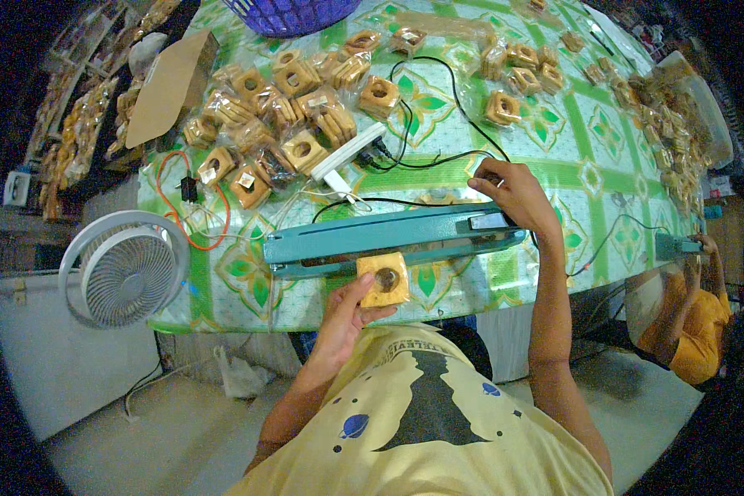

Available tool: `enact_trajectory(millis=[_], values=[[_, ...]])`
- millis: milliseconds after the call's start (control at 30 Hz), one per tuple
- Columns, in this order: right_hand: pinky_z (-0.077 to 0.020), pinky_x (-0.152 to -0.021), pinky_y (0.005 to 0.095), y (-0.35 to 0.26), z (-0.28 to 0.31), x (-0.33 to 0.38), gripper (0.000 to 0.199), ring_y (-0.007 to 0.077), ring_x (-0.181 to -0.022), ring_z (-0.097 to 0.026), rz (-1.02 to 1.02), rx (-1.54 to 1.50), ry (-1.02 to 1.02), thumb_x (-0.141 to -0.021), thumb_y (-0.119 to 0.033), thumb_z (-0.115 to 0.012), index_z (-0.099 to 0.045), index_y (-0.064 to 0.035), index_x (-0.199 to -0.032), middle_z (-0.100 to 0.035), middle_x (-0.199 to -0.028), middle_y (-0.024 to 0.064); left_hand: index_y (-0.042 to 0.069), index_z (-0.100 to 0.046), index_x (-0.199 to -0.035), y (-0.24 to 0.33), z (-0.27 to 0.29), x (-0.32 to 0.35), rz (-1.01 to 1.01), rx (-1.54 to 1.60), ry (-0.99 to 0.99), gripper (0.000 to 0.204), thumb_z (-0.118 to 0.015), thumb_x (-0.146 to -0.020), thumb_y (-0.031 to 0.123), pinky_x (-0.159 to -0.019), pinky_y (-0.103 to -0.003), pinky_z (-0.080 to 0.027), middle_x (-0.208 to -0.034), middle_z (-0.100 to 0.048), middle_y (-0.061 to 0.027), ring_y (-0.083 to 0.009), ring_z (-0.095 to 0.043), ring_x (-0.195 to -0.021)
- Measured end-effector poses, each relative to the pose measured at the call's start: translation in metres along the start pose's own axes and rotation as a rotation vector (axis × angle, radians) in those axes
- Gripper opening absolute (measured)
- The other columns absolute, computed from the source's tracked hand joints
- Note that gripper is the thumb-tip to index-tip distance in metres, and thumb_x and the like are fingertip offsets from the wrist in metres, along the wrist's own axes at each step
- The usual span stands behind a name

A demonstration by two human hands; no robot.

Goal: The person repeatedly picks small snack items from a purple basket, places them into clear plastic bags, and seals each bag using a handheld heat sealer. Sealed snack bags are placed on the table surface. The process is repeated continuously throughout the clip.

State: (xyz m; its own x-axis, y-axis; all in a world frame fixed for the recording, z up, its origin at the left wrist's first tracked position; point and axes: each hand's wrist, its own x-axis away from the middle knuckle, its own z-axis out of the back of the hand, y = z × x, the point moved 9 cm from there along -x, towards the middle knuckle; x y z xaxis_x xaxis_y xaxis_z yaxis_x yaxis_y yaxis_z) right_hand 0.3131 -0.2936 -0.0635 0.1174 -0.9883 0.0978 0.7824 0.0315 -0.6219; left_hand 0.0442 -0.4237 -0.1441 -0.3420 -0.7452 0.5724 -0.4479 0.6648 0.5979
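Note:
My left hand (345,318) is closed on a square golden biscuit stack (393,293) with a dark round middle, thumb on its front. I hold it at the near side of a long teal bag sealer (364,236), which lies across the table's front. My right hand (511,192) hovers over the sealer's right end, near its pale label plate. The fingers are loosely bent and apart, with nothing seen in them. Many similar biscuit packs (295,78) in clear plastic lie heaped beyond the sealer. Some biscuits (438,199) show just behind it.
A white power strip (349,154) with black plugs and trailing cords lies behind the sealer. A round fan (124,273) stands left. A purple basket (293,15) and a cardboard piece (172,87) are farther back. More packs (661,132) lie right, near another person (694,322) at another teal sealer.

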Motion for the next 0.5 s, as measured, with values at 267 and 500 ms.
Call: enact_trajectory(millis=[267, 500], values=[[-0.0479, -0.066, 0.0446, 0.0042, -0.0050, -0.0003, 0.032, 0.0354, -0.071, -0.062, -0.078, 0.037, -0.044, -0.088, -0.036, -0.062, -0.064, -0.0038, -0.087, -0.065, -0.076, 0.0163, -0.005, -0.057, -0.121, 0.0000, 0.0010, 0.0028, 0.028, 0.001, 0.034, 0.043, -0.056, -0.096, 0.031, -0.087, -0.039, -0.058, -0.115, -0.065, -0.0134, -0.0236, -0.067, -0.100], [-0.0477, -0.063, 0.0371, 0.0030, -0.0017, 0.0012, 0.028, 0.0262, -0.067, -0.062, -0.121, 0.050, -0.028, -0.087, -0.027, -0.065, -0.064, 0.0002, -0.086, -0.066, -0.076, 0.0132, -0.004, -0.056, -0.123, 0.0033, -0.0025, 0.0042, 0.049, -0.052, 0.029, 0.046, -0.053, -0.097, 0.034, -0.088, -0.039, -0.057, -0.116, -0.065, -0.0137, -0.0239, -0.066, -0.102]])
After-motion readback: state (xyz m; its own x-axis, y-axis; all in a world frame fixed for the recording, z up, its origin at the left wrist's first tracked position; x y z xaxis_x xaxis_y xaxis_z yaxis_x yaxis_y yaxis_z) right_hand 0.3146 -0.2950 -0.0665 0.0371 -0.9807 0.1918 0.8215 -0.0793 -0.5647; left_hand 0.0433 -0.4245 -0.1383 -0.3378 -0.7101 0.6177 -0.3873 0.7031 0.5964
